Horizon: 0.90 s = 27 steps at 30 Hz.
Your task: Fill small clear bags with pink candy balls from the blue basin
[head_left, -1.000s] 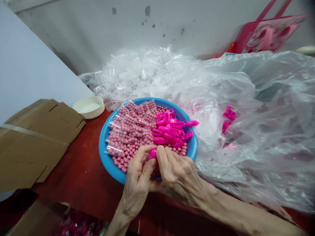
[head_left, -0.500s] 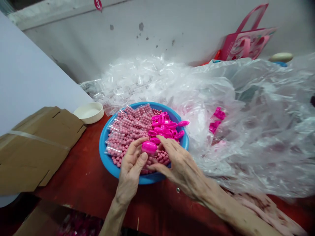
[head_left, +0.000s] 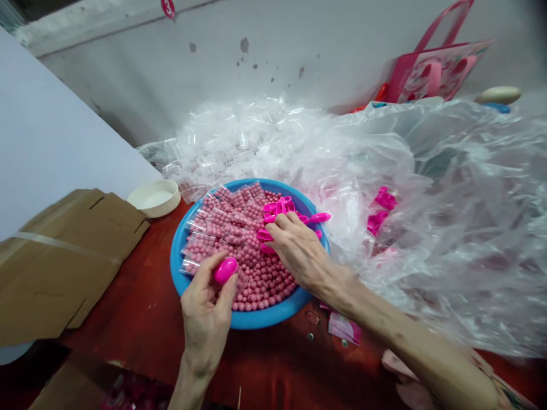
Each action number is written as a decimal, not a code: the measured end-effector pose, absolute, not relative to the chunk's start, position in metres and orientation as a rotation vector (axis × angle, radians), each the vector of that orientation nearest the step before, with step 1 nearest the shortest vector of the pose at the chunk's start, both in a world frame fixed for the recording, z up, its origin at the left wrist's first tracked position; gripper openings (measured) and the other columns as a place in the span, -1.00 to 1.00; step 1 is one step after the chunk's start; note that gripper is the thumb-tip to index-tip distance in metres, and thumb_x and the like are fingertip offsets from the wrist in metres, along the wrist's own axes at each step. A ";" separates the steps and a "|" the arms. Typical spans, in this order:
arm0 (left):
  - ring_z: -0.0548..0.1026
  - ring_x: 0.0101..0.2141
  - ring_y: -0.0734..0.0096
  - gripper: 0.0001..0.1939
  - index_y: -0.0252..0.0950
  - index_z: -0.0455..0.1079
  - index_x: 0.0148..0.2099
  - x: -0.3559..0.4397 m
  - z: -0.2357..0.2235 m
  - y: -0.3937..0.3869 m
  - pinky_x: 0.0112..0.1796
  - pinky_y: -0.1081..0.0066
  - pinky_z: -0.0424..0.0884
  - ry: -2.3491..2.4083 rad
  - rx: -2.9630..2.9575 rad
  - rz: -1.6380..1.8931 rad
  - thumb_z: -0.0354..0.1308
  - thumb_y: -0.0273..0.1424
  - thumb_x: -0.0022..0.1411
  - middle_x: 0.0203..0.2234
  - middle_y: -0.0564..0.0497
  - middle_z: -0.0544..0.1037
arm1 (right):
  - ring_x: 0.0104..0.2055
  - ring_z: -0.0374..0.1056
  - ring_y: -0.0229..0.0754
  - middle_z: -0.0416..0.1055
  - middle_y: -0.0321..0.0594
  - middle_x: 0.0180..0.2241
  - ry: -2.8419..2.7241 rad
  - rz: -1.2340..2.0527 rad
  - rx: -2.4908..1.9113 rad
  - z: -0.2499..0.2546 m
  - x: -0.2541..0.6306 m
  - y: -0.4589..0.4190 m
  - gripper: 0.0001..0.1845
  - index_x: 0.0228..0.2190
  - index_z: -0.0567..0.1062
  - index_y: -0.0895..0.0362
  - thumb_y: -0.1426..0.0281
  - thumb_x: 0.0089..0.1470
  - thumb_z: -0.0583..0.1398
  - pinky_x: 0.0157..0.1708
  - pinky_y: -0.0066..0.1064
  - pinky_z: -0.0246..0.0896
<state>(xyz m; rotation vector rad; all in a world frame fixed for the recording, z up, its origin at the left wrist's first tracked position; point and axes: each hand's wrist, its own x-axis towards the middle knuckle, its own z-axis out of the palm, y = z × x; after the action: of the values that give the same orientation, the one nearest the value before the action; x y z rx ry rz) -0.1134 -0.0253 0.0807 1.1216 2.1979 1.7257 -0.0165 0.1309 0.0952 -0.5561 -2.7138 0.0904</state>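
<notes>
Pink plastic capsule [head_left: 225, 270] gripped in our left hand [head_left: 204, 310], long axis toward 2 o'clock; right hand [head_left: 296, 246] open, fingertips on pink scoops [head_left: 276, 208].

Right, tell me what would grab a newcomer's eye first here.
The blue plastic basin stands out first, heaped with pink beads and small filled plastic bags, on a red table. Clear plastic billows behind it. The left hand holds a glossy magenta capsule, and the right hand is at hot-pink scoops in the basin.
</notes>
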 end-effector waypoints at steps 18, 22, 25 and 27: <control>0.26 -0.12 0.00 -0.82 -0.38 0.42 -0.27 -0.131 0.115 -0.018 -0.09 0.05 0.29 2.831 1.894 0.501 0.06 -0.38 0.21 -0.29 -0.21 0.43 | -0.05 0.22 0.11 0.39 0.12 -0.18 -2.674 0.265 -0.466 0.078 -0.028 0.126 -0.66 -0.28 0.48 0.29 0.71 0.01 -0.03 -0.07 0.03 0.18; 0.32 -0.17 -0.03 -0.86 -0.39 0.42 -0.38 -0.130 0.110 0.014 -0.16 0.03 0.31 2.672 1.867 0.254 0.05 -0.49 0.17 -0.36 -0.23 0.44 | -0.04 0.18 0.09 0.34 0.10 -0.12 -2.608 0.419 -0.441 0.069 -0.026 0.133 -0.63 -0.17 0.43 0.31 0.68 -0.01 0.00 -0.04 0.03 0.13; 0.33 -0.19 -0.02 -0.85 -0.37 0.39 -0.39 -0.130 0.104 0.029 -0.17 0.00 0.30 2.633 1.873 0.263 0.01 -0.56 0.14 -0.37 -0.22 0.44 | -0.16 0.21 0.02 0.36 0.02 -0.23 -2.532 0.575 -0.411 0.073 -0.023 0.137 -0.73 -0.29 0.45 0.27 0.64 -0.02 0.03 -0.12 -0.07 0.18; 0.33 -0.19 -0.01 -0.84 -0.35 0.37 -0.40 -0.128 0.103 0.031 -0.17 -0.01 0.29 2.613 1.866 0.319 -0.02 -0.59 0.13 -0.37 -0.22 0.43 | -0.21 0.21 -0.02 0.35 -0.03 -0.31 -2.446 0.691 -0.421 0.077 -0.025 0.140 -0.81 -0.38 0.46 0.25 0.61 0.00 0.06 -0.16 -0.12 0.18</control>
<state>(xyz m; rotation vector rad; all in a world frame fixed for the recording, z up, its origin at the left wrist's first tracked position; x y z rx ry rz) -0.1280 0.0305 0.1030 1.8659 2.6134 0.3185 -0.0251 0.1402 0.0769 -0.4213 -2.4456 0.6906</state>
